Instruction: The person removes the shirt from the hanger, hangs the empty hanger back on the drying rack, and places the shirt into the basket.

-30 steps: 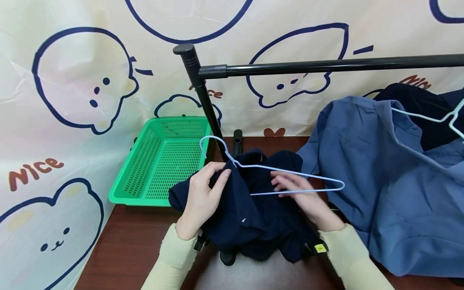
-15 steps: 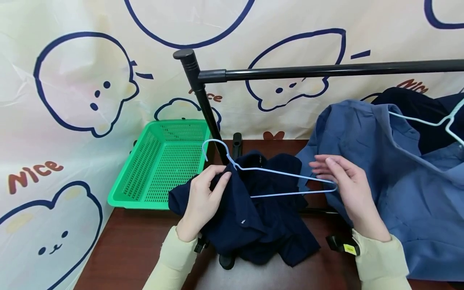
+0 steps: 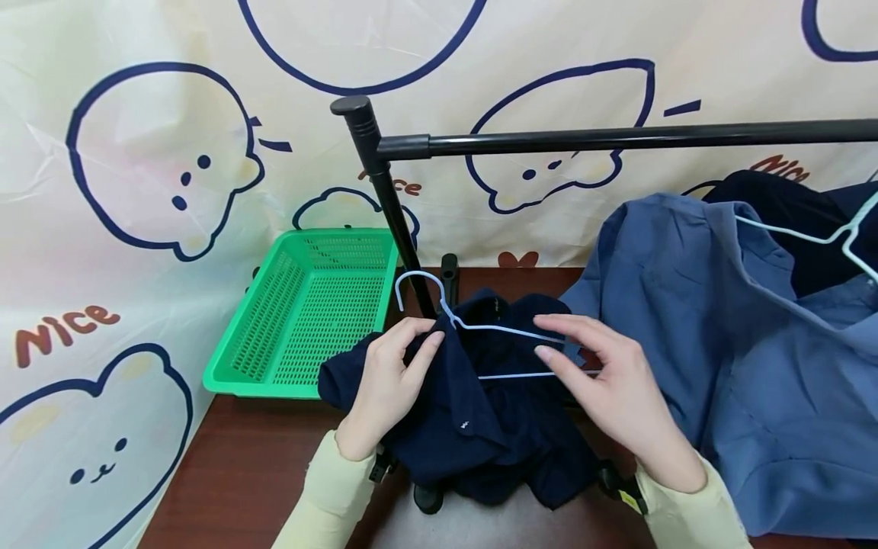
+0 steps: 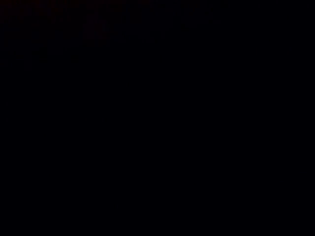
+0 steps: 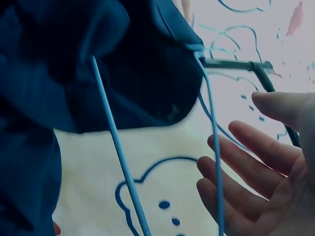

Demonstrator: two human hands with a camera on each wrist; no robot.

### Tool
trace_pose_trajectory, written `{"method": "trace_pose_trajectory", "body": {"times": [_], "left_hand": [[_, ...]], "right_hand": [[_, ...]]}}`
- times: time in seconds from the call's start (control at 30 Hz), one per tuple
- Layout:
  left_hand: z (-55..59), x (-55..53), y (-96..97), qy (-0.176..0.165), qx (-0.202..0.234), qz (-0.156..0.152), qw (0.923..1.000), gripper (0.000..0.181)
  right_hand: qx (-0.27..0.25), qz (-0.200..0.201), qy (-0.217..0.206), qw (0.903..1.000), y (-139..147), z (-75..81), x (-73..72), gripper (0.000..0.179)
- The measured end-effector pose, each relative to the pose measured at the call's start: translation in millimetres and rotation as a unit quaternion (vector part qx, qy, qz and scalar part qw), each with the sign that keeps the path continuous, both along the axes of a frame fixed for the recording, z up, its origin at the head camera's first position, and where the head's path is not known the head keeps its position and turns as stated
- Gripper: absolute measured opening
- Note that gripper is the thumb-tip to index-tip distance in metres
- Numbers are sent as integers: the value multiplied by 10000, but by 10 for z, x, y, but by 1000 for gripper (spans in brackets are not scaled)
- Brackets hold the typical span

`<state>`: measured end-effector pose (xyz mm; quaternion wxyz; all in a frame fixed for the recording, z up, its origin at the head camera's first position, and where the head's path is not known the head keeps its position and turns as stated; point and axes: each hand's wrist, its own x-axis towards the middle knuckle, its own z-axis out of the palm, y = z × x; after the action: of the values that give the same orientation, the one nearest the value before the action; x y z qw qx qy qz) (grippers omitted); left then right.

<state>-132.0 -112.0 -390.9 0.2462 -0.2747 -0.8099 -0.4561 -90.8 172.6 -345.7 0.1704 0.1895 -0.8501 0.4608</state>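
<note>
Two hanger wires (image 5: 119, 145) past garment (image 5: 142, 101) edge, space between.

Open air between black rail (image 3: 604, 138) and hanger (image 3: 480, 327), rack post (image 3: 389, 202) in the way leftward, blue garment (image 3: 693, 320) rightward.

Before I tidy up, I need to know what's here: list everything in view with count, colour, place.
navy garment: 1, navy, centre
hanger: 1, light blue, partly inside the navy garment
rack: 1, black, centre to right edge
basket: 1, green, left of the rack
blue garment: 1, blue, right
second hanger: 1, pale green, at the blue garment's neck
dark clothing: count unclear, near-black, behind the blue garment
tabletop: 1, brown, below
backdrop: 1, cream with cartoon outlines, behind
wrist devices: 2, black, one per wrist
sleeves: 2, pale yellow, bottom
left grip: 1, bare, pinching the navy garment
right grip: 1, bare, by the hanger
</note>
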Motion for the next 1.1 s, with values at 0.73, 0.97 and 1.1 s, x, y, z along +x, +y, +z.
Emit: {"method": "trace_pose_trajectory", "body": {"times": [0.73, 0.97, 1.1], "left_hand": [[-15, 103, 159, -227, -379, -365, 9984, 11], [1, 127, 181, -213, -310, -469, 9982, 10], [1, 123, 183, -209, -305, -562, 9977, 11]], "right_hand": [[189, 137, 703, 9973, -568, -39, -172, 17], [256, 157, 776, 9965, -596, -17, -198, 11], [364, 195, 885, 9952, -588, -4, -200, 11]]}}
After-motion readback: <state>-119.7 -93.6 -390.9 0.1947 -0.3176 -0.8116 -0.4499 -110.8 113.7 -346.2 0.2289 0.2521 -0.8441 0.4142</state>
